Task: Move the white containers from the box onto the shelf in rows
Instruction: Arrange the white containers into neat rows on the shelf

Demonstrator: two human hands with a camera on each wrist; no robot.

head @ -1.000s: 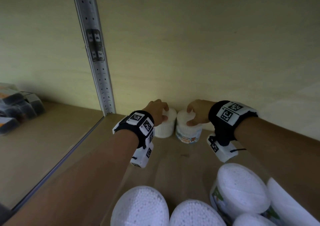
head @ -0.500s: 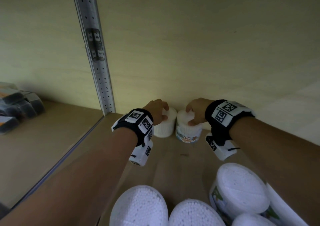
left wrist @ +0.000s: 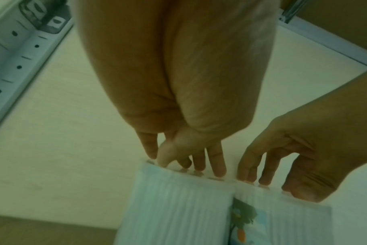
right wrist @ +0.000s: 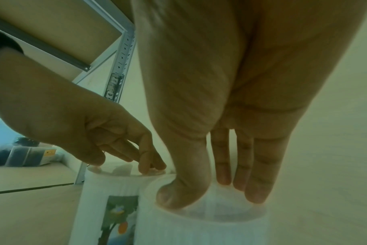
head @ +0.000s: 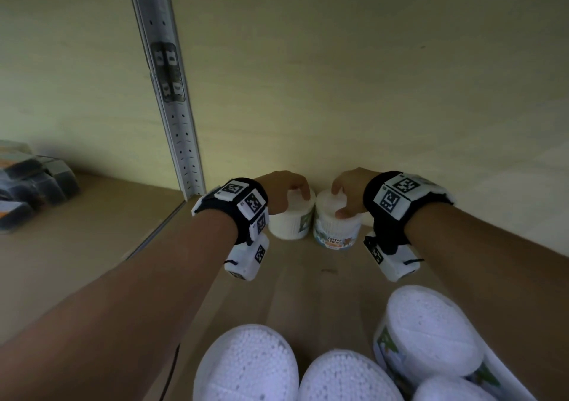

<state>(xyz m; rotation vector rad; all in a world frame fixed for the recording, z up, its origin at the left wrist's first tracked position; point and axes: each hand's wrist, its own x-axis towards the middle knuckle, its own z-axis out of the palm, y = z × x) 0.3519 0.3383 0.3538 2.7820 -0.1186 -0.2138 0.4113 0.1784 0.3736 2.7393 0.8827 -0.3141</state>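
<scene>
Two white cotton-bud containers stand side by side at the back of the wooden shelf (head: 308, 280), against the wall. My left hand (head: 284, 186) reaches over the left container (head: 291, 222), with thumb and fingertips curled round its lid. In the same way my right hand (head: 348, 190) grips the lid of the right container (head: 337, 231), which carries a colourful label. The left wrist view shows the left hand (left wrist: 184, 162) with its fingertips on the lid rim of the left container (left wrist: 178, 207). From the right wrist, the right hand (right wrist: 210, 190) has its thumb on the near rim of the right container (right wrist: 199, 228).
Several more white containers (head: 246, 366) crowd the near foreground, one standing higher at the right (head: 431, 330). A perforated metal upright (head: 172, 93) rises at the left of the bay. Dark wrapped packs (head: 27, 185) lie on the neighbouring shelf at far left.
Both hands stay on the lids of the two back containers. The containers have hardly moved.
</scene>
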